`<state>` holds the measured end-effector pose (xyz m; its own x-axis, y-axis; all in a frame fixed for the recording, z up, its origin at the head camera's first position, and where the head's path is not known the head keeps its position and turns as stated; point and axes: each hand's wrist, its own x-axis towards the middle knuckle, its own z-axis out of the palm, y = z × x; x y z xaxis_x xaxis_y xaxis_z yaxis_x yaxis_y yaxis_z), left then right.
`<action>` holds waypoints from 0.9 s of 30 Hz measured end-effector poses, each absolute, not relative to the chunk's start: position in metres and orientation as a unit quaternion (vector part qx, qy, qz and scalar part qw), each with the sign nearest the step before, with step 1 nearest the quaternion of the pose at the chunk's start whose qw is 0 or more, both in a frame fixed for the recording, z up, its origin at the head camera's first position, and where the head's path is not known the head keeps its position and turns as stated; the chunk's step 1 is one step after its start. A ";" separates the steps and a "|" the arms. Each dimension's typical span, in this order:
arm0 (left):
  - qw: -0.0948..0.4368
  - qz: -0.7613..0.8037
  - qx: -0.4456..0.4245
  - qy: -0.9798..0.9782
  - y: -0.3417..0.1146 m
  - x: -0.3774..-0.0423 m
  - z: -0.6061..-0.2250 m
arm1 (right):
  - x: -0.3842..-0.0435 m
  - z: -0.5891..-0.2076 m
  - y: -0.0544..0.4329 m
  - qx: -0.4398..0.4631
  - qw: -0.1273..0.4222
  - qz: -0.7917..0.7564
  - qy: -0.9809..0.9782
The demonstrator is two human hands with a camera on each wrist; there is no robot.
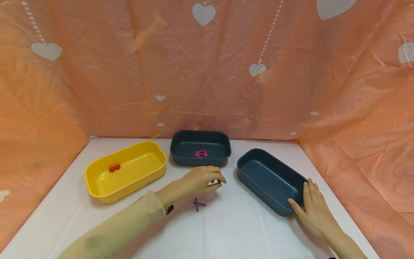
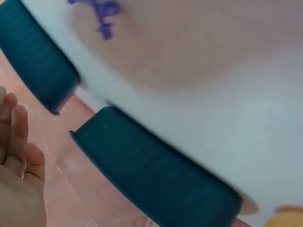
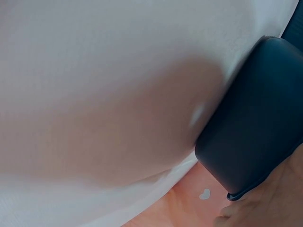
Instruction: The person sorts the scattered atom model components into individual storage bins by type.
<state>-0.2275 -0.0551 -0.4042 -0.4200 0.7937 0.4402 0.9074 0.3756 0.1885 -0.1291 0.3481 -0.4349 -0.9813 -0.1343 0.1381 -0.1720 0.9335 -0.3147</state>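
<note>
My left hand (image 1: pixel 203 181) hovers over the middle of the table with loosely bent fingers, and nothing shows in its grasp. Just nearer than it lies a small purple piece with thin crossing arms (image 1: pixel 198 204), seen also at the top of the left wrist view (image 2: pixel 102 16). At the right, my right hand (image 1: pixel 313 212) rests on the near corner of a dark blue tray (image 1: pixel 258 194), fingers straight along the rim and thumb over the near edge. Inside, that tray holds nothing visible. In the right wrist view, part of this hand (image 3: pixel 279 198) overlaps the tray's rim.
A second dark tray (image 1: pixel 200 162) stands at the back middle, with several magenta pieces (image 1: pixel 201 154) in it. To the left is a yellow tray (image 1: pixel 129 189) holding two red beads (image 1: pixel 114 168). Orange cloth with hearts (image 1: pixel 207 79) walls the white table on three sides.
</note>
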 end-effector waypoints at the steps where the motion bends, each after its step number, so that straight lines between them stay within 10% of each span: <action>1: 0.138 -0.197 -0.522 -0.819 -0.058 -0.227 -0.405 | -0.129 -0.435 0.348 0.078 0.057 0.164 -0.982; 27: -0.016 -0.082 -0.494 -0.866 -0.096 -0.213 -0.423 | -0.129 -0.433 0.347 0.078 0.048 0.161 -0.983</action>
